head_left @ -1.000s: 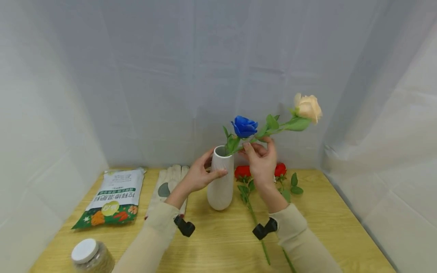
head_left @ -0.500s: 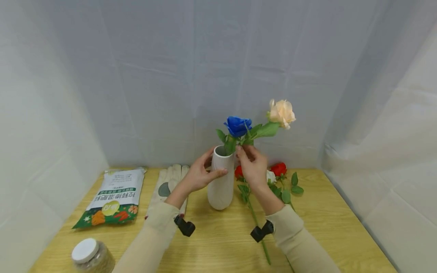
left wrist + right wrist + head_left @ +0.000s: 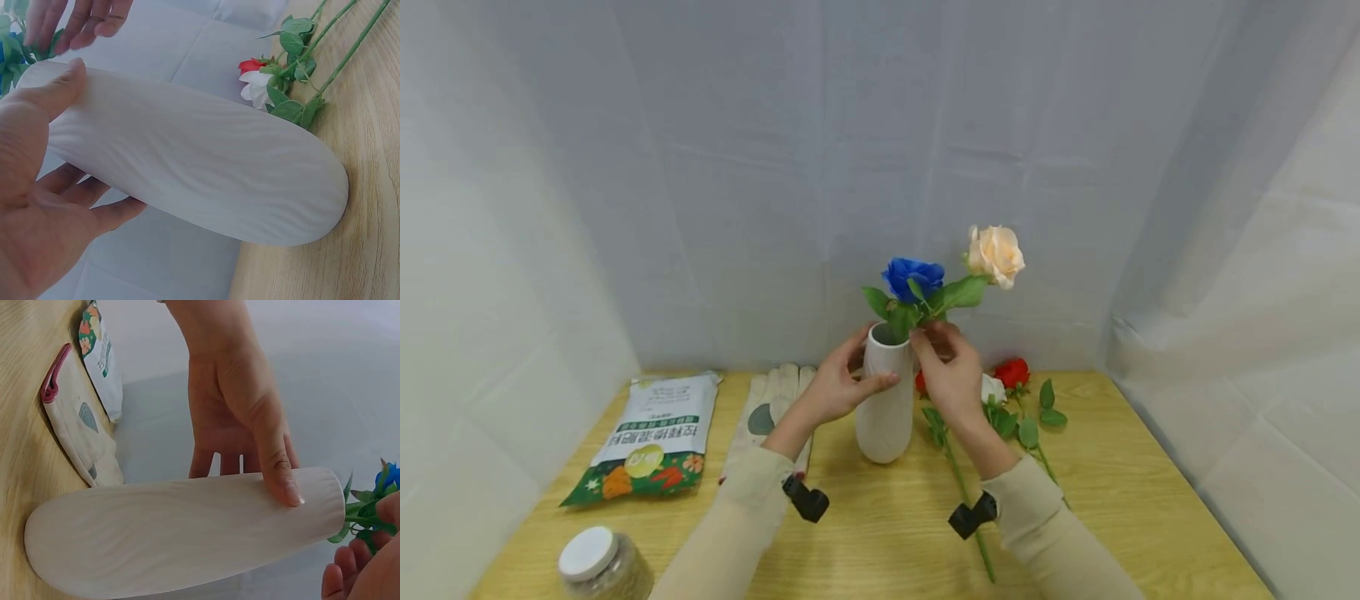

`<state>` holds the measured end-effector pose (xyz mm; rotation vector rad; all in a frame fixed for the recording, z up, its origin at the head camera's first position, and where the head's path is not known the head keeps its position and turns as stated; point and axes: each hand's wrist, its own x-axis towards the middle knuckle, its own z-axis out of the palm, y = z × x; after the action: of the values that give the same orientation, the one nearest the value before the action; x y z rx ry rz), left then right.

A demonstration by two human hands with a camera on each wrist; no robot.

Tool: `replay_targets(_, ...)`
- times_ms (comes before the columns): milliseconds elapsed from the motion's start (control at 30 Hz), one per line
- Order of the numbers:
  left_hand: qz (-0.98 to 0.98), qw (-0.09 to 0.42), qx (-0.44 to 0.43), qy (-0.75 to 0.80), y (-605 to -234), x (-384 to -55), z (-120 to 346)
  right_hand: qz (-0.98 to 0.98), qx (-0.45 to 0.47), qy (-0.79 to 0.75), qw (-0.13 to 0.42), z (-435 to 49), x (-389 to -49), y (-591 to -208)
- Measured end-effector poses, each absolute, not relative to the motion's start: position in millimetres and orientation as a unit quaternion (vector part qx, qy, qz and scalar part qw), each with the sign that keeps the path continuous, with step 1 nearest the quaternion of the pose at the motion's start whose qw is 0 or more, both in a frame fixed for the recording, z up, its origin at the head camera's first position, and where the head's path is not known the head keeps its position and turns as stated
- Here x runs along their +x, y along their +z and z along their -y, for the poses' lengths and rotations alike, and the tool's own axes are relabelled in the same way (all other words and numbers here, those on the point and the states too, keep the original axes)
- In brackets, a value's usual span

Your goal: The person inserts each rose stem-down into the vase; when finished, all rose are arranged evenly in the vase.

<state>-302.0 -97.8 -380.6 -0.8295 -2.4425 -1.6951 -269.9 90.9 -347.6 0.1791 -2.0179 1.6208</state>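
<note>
My left hand (image 3: pixel 837 385) grips the upper part of a white vase (image 3: pixel 884 412), thumb on the near side and fingers round the far side. The vase stands upright on the table, its wavy ridges showing in the left wrist view. A blue rose (image 3: pixel 913 279) rises from its mouth. Beside the rim, my right hand (image 3: pixel 953 373) pinches the leafy stem of a cream rose (image 3: pixel 996 256), whose bloom leans to the right above the hand. In the right wrist view, curled fingers (image 3: pixel 347 565) sit by the green leaves (image 3: pixel 359 515); the pinch itself is partly hidden.
Right of the vase lie a red rose (image 3: pixel 1012 372), a white rose (image 3: pixel 992 389) and another red bloom mostly behind my hand. To the left are work gloves (image 3: pixel 761 418), a fertilizer bag (image 3: pixel 655 433) and a white-lidded jar (image 3: pixel 604 567). A pale curtain (image 3: pixel 737 208) hangs behind the table.
My right hand has moved left and slightly down toward the vase mouth with the cream rose, whose bloom came left and lower. The blue rose has shifted a little left. My left hand stays put.
</note>
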Motion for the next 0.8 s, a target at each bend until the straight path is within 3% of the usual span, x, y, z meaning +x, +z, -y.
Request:
replay_targets(333,0.794,0.029,-0.262,-0.547,-380,-302,98,0.703,0.084,0.623,0.331,-97,-271,-339)
replay_targets(800,0.795,0.022,-0.261,-0.548,-381,-300,98,0.723,0.063,0.613,0.314,-90,-282,-346)
